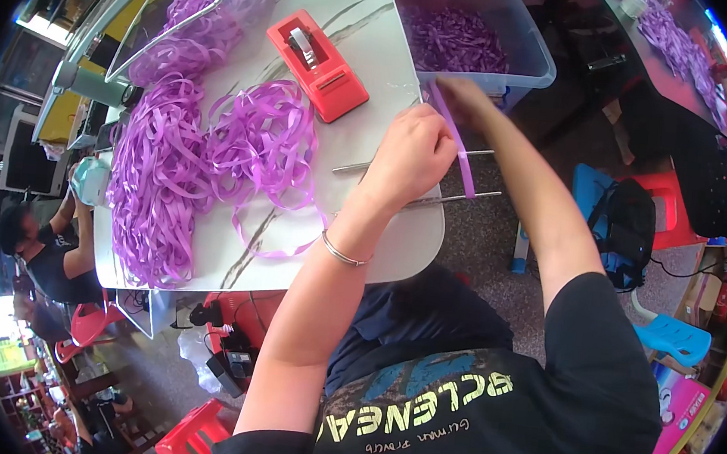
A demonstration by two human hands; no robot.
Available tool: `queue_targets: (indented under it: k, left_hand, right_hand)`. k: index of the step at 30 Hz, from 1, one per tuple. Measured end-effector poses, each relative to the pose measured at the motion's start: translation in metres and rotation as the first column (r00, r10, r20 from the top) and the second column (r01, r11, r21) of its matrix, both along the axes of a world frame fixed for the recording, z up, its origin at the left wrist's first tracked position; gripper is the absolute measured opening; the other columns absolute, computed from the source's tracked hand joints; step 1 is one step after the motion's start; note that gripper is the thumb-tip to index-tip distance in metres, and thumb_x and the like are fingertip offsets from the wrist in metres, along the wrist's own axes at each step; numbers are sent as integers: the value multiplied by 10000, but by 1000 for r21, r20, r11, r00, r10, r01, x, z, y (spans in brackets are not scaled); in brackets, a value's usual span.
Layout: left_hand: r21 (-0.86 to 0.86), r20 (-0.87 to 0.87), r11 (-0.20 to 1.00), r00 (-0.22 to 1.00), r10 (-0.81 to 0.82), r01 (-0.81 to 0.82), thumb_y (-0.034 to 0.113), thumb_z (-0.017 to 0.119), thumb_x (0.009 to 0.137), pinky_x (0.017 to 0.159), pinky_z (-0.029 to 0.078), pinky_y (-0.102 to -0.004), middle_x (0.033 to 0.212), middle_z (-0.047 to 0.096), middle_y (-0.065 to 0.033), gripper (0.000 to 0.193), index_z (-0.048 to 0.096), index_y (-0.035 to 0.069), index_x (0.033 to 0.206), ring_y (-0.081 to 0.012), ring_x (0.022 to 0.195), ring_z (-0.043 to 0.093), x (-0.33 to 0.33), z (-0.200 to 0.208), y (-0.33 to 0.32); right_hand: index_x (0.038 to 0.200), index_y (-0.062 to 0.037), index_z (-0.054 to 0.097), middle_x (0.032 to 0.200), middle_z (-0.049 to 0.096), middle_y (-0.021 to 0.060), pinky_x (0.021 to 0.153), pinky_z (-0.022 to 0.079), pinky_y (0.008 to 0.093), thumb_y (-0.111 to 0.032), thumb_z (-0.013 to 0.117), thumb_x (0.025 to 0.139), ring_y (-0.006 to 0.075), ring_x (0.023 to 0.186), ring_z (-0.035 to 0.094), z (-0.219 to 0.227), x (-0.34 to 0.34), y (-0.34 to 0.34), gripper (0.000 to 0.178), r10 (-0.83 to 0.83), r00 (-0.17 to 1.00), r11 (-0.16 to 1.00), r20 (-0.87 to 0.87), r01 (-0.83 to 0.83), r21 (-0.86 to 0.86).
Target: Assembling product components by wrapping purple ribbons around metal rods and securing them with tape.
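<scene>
My left hand (419,152) is closed at the right edge of the marble-patterned white table; whatever its fingers hold is hidden. Past it, my right hand (468,102) is smeared by motion, so its fingers cannot be read. Close by both hands, a flat purple ribbon (460,143) runs down to two thin metal rods (461,197) that stick out past the table edge. Loose loops of purple ribbon (272,137) lie left of my left hand, beside a larger heap of the same ribbon (155,183). A red tape dispenser (338,91) stands behind the loops.
Beyond the table edge is a clear plastic bin (530,56) with purple pieces inside. A wire frame (178,29) rises at the table's far left. At right are a black backpack (626,224) and a blue stool (674,338). Other people work at left and far right.
</scene>
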State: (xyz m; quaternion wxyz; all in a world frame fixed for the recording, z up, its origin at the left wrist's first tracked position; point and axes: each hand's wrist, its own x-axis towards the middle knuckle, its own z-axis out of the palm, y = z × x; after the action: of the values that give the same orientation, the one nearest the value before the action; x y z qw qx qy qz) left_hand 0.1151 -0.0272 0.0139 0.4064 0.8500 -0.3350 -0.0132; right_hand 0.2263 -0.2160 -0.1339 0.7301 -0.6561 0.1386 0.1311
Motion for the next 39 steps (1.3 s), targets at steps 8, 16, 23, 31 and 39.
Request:
queue_targets:
  k: [8,16,23,31,39]
  left_hand:
    - [-40,10,999,1000,-20,20,167,620,765,660,431,-303,819,574,-93,174,660,-3,768,-211,730,537,-1,-2,11]
    - [20,-18,1000,1000,-22,22,159,652,736,656,439,-300,842,582,-84,165,676,2,782,-203,732,548,2,-2,8]
    - [51,-26,999,1000,-4,6,172,652,735,667,442,-308,850,585,-82,173,683,10,789,-210,752,554,0,-1,14]
    - [-76,30,997,1000,3,-1,133,597,735,772,426,-389,773,581,-144,143,636,1,698,-304,810,547,0,-1,8]
    - [-79,-23,996,999,48,-49,166,562,798,682,427,-346,800,564,-123,207,593,-33,750,-245,761,543,1,-3,7]
  right_hand:
    - [947,-88,651,731,575,5,503,374,199,-338,529,876,61,601,503,-23,-227,13,287,82,969,993,-232,-99,-63]
    - [937,-12,655,687,574,38,517,399,207,-88,571,826,82,567,516,110,-357,39,159,174,946,935,273,-72,-347]
    - [950,-26,668,626,545,8,466,330,204,-56,558,797,56,525,468,207,-282,40,190,381,673,904,633,-128,-408]
    - [973,-29,637,626,480,-59,521,335,174,-227,504,905,19,571,417,190,-124,33,248,121,859,985,498,-43,-165]
    - [847,-91,643,632,472,-75,520,295,169,-307,556,868,21,591,416,72,-112,21,235,76,982,997,175,-78,5]
